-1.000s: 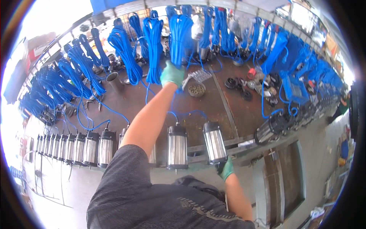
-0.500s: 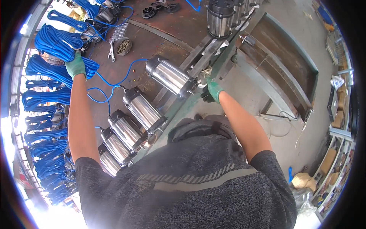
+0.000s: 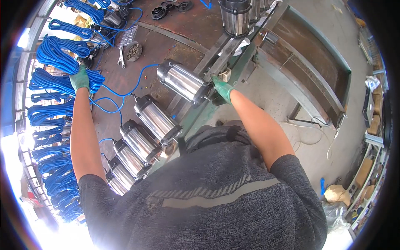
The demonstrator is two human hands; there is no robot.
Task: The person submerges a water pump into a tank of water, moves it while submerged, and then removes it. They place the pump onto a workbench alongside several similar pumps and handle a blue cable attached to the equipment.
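My left hand (image 3: 79, 79), in a green glove, is closed at a thick coil of blue cable (image 3: 91, 81) on the left; its fingertips are partly hidden below another blue coil (image 3: 58, 53). My right hand (image 3: 223, 89), gloved in green with a dark palm side, reaches to the end of a shiny steel motor (image 3: 181, 82) with black end caps. Its fingers look stretched out, beside the motor's shaft end and a small pale box (image 3: 225, 75). A blue cable (image 3: 135, 83) runs from this motor toward the coils.
Several steel motors (image 3: 155, 118) lie in a slanting row nearer me. Another motor (image 3: 235, 18) stands upright at the far edge. A bowl of small parts (image 3: 133, 51) and a wrench (image 3: 121, 58) are on the table. A metal chute (image 3: 308, 62) stands at the right.
My right hand has moved left and up, closer to the motor's end. My left hand stays at the blue coils. The whole view has shifted slightly.
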